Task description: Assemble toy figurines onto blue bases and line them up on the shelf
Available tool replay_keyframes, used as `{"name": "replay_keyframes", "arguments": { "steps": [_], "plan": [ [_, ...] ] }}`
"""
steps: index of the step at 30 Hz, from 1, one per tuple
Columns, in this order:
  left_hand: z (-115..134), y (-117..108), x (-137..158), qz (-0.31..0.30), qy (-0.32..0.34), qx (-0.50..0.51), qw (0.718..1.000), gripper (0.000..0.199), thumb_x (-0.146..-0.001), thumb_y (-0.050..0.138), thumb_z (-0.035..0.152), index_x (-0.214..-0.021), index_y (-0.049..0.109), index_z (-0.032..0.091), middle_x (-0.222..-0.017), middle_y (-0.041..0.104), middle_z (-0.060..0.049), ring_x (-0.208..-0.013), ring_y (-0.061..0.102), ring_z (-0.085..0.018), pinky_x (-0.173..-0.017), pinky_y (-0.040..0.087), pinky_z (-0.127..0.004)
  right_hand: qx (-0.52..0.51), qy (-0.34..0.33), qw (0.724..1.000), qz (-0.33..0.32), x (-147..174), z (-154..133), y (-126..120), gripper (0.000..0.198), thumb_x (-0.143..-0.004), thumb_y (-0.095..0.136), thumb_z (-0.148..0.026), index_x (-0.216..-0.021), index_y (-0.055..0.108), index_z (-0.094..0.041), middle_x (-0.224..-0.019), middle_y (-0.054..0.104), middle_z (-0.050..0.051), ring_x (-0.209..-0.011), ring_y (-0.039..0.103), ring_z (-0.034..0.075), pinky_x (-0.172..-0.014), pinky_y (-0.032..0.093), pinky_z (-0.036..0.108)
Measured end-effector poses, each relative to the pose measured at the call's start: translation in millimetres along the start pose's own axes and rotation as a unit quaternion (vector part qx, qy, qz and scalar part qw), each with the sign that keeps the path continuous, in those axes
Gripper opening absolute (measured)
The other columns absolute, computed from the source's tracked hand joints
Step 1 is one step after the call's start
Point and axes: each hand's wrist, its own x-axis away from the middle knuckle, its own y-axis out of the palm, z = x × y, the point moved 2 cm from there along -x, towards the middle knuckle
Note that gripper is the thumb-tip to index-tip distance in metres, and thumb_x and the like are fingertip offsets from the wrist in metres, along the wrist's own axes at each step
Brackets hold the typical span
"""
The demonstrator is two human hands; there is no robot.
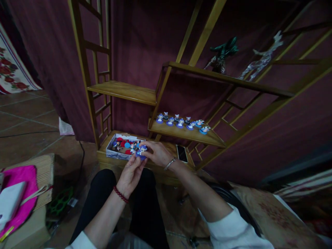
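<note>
A small purple-and-white figurine (141, 151) is held between my two hands in front of the box. My left hand (131, 172) grips its round purple base from below. The fingers of my right hand (157, 153) close on its upper right side. Just behind is an open cardboard box (118, 155) with several more figurines jumbled inside, some with red or blue parts. Up on the middle shelf (178, 130) stand several little figurines in rows: purple-based ones such as this figurine (180, 122) in front, dark-based ones behind, blue-based ones at the right end.
A phone (182, 153) lies on the lowest board, right of my hands. A bare wooden shelf (124, 91) juts out at upper left. Green and clear horse-like statues (223, 55) occupy the upper shelf. A pink cloth (22, 193) with a white object sits at far left.
</note>
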Motion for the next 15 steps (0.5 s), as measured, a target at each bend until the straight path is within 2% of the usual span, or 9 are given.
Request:
{"name": "replay_keyframes", "arguments": {
  "steps": [5,9,15],
  "plan": [
    [-5,-1,-1,0.015,-0.018,0.003,1.000,0.009,-0.070,0.059,0.005,-0.074,0.061,0.013,-0.082,0.065,-0.002,-0.082,0.059,-0.009,-0.092,0.040,-0.030,0.017,0.011,1.000,-0.015,4,2,-3,0.026,-0.076,0.054,-0.021,-0.101,0.054,-0.019,-0.089,0.062,0.002,-0.077,0.056,0.013,-0.070,0.041,0.023],
    [-7,3,-6,0.012,-0.032,0.001,0.999,0.012,-0.072,0.057,0.005,-0.079,0.061,0.014,-0.087,0.064,-0.003,-0.086,0.059,-0.011,-0.092,0.041,-0.031,0.013,0.011,1.000,-0.006,7,2,-9,0.026,-0.076,0.053,-0.021,-0.103,0.053,-0.020,-0.094,0.061,0.002,-0.083,0.056,0.013,-0.075,0.041,0.025],
    [-10,12,-11,0.008,-0.037,-0.008,0.999,0.013,-0.071,0.057,0.005,-0.081,0.061,0.014,-0.088,0.065,-0.003,-0.085,0.059,-0.011,-0.090,0.043,-0.030,0.003,0.030,1.000,0.009,12,7,-16,0.040,-0.076,0.053,-0.022,-0.115,0.046,-0.020,-0.107,0.058,0.005,-0.094,0.055,0.016,-0.082,0.041,0.029]
  ]
}}
